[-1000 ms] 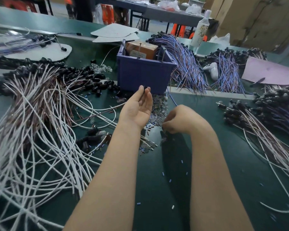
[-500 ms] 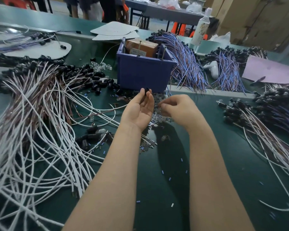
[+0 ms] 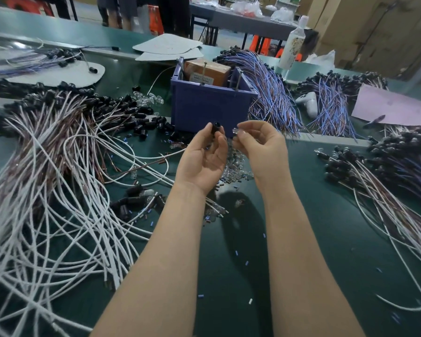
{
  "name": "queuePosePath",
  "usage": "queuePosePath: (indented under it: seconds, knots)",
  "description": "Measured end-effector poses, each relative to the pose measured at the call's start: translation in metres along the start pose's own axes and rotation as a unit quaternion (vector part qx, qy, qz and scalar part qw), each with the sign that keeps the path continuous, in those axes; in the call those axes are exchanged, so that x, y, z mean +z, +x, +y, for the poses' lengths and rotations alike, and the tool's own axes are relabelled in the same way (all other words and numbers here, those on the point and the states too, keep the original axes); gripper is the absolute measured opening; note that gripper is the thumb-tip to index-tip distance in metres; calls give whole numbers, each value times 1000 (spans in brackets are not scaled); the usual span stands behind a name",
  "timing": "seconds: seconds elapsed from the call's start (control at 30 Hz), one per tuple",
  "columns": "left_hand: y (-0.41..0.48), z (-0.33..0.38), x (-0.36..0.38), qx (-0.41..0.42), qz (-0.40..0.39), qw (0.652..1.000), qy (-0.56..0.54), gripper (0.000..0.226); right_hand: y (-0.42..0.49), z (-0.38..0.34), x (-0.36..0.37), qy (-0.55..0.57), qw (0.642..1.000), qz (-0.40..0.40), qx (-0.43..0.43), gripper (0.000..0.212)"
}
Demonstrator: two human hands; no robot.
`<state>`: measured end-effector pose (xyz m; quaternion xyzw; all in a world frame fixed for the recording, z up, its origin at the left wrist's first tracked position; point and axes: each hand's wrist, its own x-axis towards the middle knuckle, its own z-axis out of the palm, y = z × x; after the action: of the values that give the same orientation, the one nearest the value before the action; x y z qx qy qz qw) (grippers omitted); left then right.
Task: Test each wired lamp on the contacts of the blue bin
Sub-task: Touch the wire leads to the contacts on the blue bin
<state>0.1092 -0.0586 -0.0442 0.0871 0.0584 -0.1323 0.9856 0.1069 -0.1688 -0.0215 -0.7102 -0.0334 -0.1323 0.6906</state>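
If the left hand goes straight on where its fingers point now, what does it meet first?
Probably the front wall of the blue bin, just beyond the black cap that the left hand pinches; with one view, the gap between them is hard to judge.

Assembly workshop indicated: long green workbench [image 3: 301, 239] heaped with wired lamp bundles [image 3: 272, 93], loose white leads [image 3: 58, 190], blue bin [image 3: 209, 105]; stacked cartons [image 3: 374, 32] seen behind.
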Motion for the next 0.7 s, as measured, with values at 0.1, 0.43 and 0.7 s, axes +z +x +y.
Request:
queuePosePath:
  seconds: [0.1, 0.43, 0.7]
  knots:
    - [-2, 1, 2, -12, -37, 999, -4, 10, -2, -3, 5, 9, 1000, 3, -20, 19]
    - [-3, 0, 4, 0, -46, 999, 11, 11, -4, -5, 9, -30, 999, 22, -31, 18]
    - [-4, -1, 6, 3, -61, 998, 15, 14, -3, 2, 10, -126, 985, 62, -97, 12]
